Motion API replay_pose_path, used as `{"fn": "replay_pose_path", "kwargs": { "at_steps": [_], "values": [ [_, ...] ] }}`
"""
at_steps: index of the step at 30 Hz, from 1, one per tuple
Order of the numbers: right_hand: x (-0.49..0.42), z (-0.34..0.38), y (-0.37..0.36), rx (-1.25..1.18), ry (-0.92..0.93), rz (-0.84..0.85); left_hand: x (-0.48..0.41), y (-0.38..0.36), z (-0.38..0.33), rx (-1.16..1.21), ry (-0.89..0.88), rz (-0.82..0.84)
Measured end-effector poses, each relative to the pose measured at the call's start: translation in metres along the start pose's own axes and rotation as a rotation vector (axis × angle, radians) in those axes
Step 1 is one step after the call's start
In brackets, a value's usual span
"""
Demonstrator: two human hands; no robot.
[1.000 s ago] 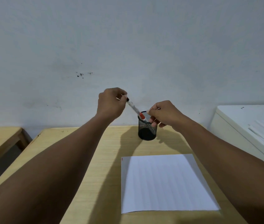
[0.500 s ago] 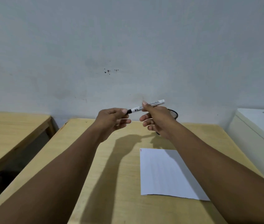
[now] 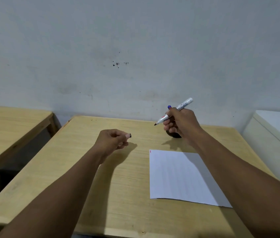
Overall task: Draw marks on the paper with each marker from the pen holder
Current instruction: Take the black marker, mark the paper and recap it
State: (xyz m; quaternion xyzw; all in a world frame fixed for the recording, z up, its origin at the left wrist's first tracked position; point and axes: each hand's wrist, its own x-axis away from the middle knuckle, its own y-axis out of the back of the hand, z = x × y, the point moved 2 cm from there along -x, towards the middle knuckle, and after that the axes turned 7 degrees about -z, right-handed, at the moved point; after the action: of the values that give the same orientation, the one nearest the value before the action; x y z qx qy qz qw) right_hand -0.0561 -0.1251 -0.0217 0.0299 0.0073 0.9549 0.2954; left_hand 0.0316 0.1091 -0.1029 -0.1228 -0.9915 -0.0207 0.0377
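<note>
Pale wood, lightly grained, forms the top of the desk [image 3: 84,177] that fills the lower part of the head view, its far edge pushed against a grey-white wall [image 3: 135,40] marked by a small cluster of dark specks [image 3: 117,64] above the desk's middle. A white sheet of paper [image 3: 175,176] lies flat on the right half of the desk, a tiny red mark [image 3: 150,151] at its far left corner. Beyond the paper, near the desk's far edge, the dark pen holder [image 3: 174,135] is mostly hidden behind the right hand [image 3: 181,123], which is raised above it with the fingers wrapped around an uncapped white marker [image 3: 178,109], black tip pointing left and down; a blue-tipped object [image 3: 169,107] pokes up just behind that hand, possibly another marker in the holder, though the view is too blocked to be sure. Left of the paper, the left hand [image 3: 112,140] hovers over the bare wood with its fingers curled closed, pinching a small black cap [image 3: 130,135] at the fingertips. A second wooden table [image 3: 7,127] stands to the left of the desk, separated by a dark gap, and a white cabinet-like surface [image 3: 276,127] sits to the desk's right.
</note>
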Motion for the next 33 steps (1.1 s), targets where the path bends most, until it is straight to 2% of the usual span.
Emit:
{"fn": "replay_pose_path", "kwargs": {
  "at_steps": [5,10,13,16,21,33],
  "values": [
    [0.004,-0.032,-0.002,-0.023,-0.080,0.055,0.006,-0.026,0.009,-0.635,-0.250,0.072],
    [0.010,-0.077,0.001,-0.051,-0.052,-0.047,0.011,-0.051,0.019,-0.850,-0.306,0.159],
    [0.010,-0.091,0.000,0.011,-0.070,-0.097,0.010,-0.053,0.024,-0.850,-0.289,0.157],
    [0.009,-0.101,-0.004,0.029,-0.069,-0.078,0.008,-0.054,0.024,-0.837,-0.256,0.178],
    [0.009,-0.111,-0.005,0.138,0.003,-0.056,0.008,-0.058,0.022,-0.969,-0.318,0.206],
    [0.006,-0.120,-0.010,0.139,0.042,-0.038,0.009,-0.056,0.018,-0.969,-0.266,0.249]
  ]
}}
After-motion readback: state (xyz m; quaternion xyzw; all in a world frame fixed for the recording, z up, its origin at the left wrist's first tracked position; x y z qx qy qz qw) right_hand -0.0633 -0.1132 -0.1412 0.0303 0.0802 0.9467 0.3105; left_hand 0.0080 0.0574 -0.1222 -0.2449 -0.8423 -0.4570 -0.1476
